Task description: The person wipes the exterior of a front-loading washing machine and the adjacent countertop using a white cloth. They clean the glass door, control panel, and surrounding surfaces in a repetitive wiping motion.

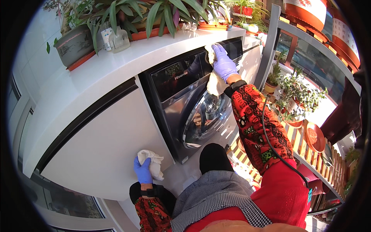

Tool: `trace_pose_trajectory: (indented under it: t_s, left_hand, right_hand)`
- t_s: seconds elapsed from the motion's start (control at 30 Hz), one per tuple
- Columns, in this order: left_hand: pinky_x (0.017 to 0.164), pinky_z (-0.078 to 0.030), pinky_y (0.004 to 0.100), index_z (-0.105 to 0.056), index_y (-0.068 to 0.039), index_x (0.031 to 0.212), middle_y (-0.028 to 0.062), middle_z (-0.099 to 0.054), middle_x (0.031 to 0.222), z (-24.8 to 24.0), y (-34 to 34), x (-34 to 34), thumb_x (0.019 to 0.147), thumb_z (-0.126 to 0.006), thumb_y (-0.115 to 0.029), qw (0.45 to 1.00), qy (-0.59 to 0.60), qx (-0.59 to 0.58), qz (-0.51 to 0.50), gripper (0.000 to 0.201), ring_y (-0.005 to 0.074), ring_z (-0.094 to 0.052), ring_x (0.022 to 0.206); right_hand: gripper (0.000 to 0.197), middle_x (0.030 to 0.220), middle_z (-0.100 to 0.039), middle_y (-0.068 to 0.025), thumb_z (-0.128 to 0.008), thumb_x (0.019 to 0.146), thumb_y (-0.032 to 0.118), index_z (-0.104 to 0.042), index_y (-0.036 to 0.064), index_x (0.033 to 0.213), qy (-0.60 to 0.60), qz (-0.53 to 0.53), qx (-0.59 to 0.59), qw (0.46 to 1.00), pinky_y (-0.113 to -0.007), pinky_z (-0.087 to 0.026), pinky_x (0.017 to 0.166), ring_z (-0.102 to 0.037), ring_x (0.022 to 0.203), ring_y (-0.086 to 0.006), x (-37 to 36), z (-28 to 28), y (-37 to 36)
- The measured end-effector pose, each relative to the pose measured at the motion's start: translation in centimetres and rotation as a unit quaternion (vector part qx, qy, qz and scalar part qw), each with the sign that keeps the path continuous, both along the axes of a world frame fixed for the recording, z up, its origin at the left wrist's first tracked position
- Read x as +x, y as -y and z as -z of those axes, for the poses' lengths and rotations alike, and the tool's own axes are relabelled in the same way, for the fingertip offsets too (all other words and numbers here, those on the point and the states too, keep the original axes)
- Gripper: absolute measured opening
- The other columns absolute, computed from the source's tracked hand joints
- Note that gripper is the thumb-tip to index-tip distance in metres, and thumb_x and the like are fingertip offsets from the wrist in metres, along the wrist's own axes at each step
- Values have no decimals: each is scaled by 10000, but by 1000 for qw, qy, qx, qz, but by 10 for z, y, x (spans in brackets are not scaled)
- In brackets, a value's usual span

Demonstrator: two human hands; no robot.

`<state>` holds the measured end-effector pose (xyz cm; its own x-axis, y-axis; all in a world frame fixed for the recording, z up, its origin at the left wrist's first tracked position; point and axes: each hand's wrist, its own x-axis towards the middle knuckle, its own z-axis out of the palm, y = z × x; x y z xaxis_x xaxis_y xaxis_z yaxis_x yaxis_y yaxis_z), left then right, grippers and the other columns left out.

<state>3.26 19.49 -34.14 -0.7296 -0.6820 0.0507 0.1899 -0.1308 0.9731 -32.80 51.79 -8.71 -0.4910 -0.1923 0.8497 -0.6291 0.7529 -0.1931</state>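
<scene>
My right hand (pixel 224 63), in a purple rubber glove, presses a cream cloth (pixel 216 84) against the upper front of a dark washing machine (pixel 170 110). Part of that cloth hangs down over the edge of the round glass door (pixel 206 118). Lower and to the left, my left hand (pixel 143 171), gloved likewise, is closed around a crumpled white cloth (pixel 152 161). It is held in front of the white cabinet panel (pixel 104 143), apart from the machine.
A white countertop (pixel 87 83) runs above the machine, bearing a grey plant pot (pixel 75 45), a clear bottle (pixel 119 40) and leafy plants. At right stand a grey metal frame (pixel 268 50) and a slatted wooden shelf (pixel 299 143) with potted plants. A dark cable (pixel 266 131) trails along my right sleeve.
</scene>
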Motion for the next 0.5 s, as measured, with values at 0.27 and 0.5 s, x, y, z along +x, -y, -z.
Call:
trace_pose_trajectory:
  t_s: [0.27, 0.5]
  left_hand:
    - [916, -510, 333, -610, 12, 1210, 95, -659, 1140, -6, -4, 0, 846, -707, -22, 1000, -3, -1, 3, 379, 190, -620, 1026]
    - [897, -523, 335, -595, 2, 1201, 97, -653, 1132, -7, -3, 2, 858, -671, -11, 1000, 10, -14, -14, 352, 194, -631, 1001]
  right_hand:
    - [629, 1438, -437, -270, -582, 812, -46, -466, 11, 1427, 37, -210, -83, 974, -427, -348, 1151, -411, 1373, -440, 127, 83, 72]
    - [468, 1236, -641, -91, -541, 884, -85, -556, -11, 1345, 260, -308, -434, 806, -301, -449, 1043, -580, 1179, -180, 141, 135, 56]
